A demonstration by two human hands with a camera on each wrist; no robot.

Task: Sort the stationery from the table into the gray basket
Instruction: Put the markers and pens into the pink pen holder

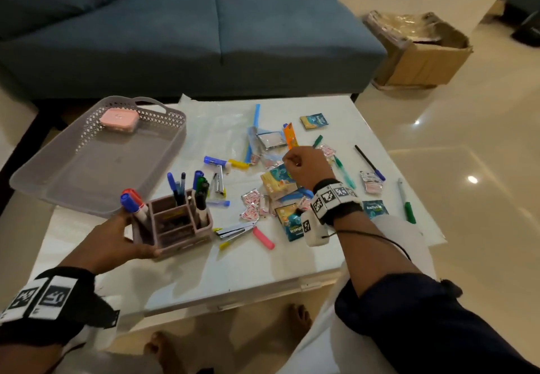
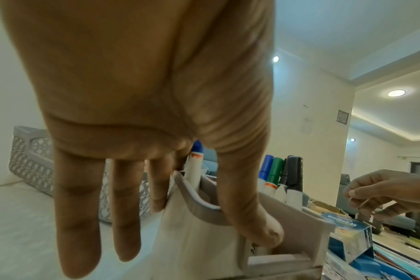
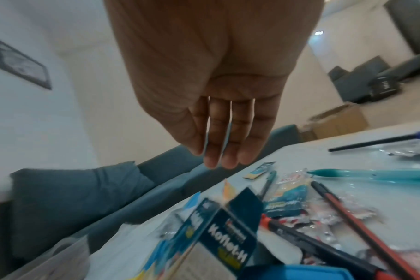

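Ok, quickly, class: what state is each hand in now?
Left hand: grips the mauve plastic pen organiser.
Right hand: fingers curled, pinching a thin item, unidentifiable.

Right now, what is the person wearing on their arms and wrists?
Both hands are bare. The left hand has a black wrist strap with white squares printed in black code markings. The right hand has a matching marked strap, a small white marked box on a thin black cable, and a dark navy sleeve above the elbow.
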